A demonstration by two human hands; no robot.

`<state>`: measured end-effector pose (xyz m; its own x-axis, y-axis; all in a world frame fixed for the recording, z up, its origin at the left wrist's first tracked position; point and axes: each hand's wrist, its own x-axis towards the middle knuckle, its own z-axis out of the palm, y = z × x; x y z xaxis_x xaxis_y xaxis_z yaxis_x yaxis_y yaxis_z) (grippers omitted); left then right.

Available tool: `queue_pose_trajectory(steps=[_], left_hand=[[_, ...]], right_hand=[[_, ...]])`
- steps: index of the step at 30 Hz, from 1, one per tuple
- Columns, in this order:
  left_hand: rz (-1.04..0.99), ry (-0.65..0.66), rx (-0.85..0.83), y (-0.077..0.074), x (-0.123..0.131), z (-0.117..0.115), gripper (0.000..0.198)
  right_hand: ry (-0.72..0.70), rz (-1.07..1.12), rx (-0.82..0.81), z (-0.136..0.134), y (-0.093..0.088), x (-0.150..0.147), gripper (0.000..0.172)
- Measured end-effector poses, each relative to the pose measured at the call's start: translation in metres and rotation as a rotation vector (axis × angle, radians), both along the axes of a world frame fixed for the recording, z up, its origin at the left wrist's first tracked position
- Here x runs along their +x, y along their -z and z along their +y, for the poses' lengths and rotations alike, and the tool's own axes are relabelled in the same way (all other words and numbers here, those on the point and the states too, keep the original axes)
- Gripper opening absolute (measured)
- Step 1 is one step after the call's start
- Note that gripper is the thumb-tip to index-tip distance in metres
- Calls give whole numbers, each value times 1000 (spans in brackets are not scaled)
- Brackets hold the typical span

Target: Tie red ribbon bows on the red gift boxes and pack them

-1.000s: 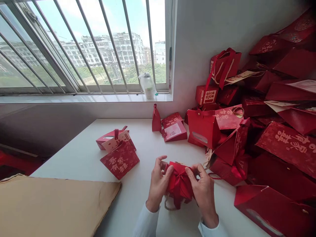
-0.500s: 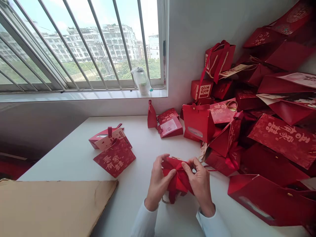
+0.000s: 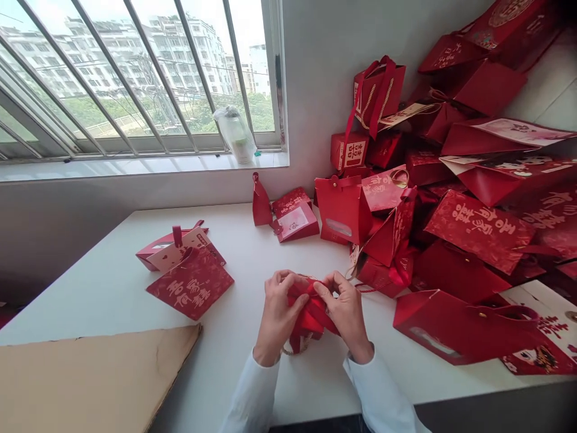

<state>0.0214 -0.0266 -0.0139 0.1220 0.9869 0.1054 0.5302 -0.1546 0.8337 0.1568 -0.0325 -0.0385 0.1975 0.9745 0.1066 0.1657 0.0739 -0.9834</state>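
Observation:
On the white table, both hands meet over a small red bag (image 3: 311,325) with a wide red ribbon (image 3: 321,313) across its top. My left hand (image 3: 278,313) pinches the ribbon between thumb and fingers on the left. From the right, my right hand (image 3: 346,310) grips the ribbon near its middle, thumb pressed against the fingers. The fingertips are close together, and the exact shape of the ribbon between them is partly hidden. A twisted gold cord (image 3: 295,349) shows below the ribbon, beside my left wrist.
Red gift bags and boxes (image 3: 478,228) pile up on the right. Two boxes (image 3: 192,282) stand on the table (image 3: 252,258) at left, above a cardboard piece (image 3: 90,379). A wrapped cup (image 3: 238,135) sits on the windowsill.
The view has shifted right, so most things appear further left. My hands have drawn the ribbon closer together, with the fingertips nearer each other over the bag.

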Motion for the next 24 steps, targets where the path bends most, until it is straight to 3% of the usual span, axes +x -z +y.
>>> queue_pose_trajectory(steps=[7, 10, 14, 21, 24], left_hand=[[-158, 135, -94, -6, -18, 2, 19], [-243, 60, -130, -7, -26, 5, 26], [-159, -89, -40, -2, -25, 6, 27], [-56, -17, 77, -3, -22, 2, 17], [-93, -17, 80, -4, -30, 5, 19]], right_hand=[[-47, 122, -34, 3, 2, 6, 29], [-94, 170, -55, 6, 4, 10, 34], [-126, 189, -85, 11, 2, 15, 38], [-176, 166, -106, 16, 2, 39, 43], [-240, 28, -52, 11, 2, 50, 36]])
